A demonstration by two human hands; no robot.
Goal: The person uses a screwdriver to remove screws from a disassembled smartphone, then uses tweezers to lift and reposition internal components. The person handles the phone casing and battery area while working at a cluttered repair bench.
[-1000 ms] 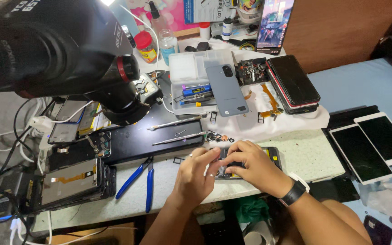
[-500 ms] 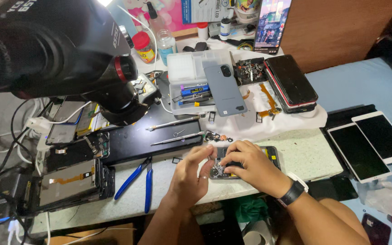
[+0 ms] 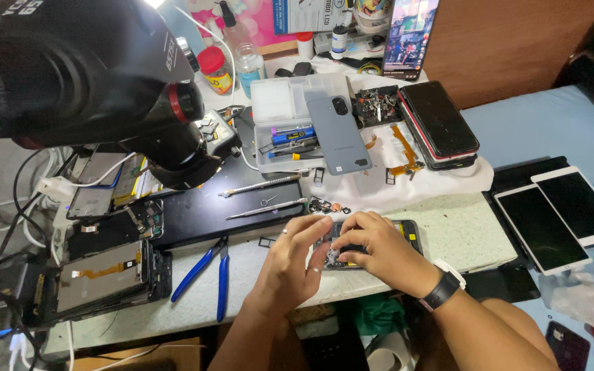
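Black opened phone [image 3: 407, 230] is held flat on the pale table edge [image 3: 462, 233], left hand [image 3: 290, 264] and right hand [image 3: 379, 247] fingers curled narrowly upon it; blue pliers [image 3: 207, 271] lie nearby.

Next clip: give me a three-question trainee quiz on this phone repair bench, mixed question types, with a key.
1. True or false: both hands rest on the opened black phone lying on the pale speckled worktop.
2. Which wrist wears the black wristwatch? A left, B right.
3. Fill in: the pliers left of the left hand have ____ handles.

Key: 1 true; 2 B, beside the right hand; 3 blue.
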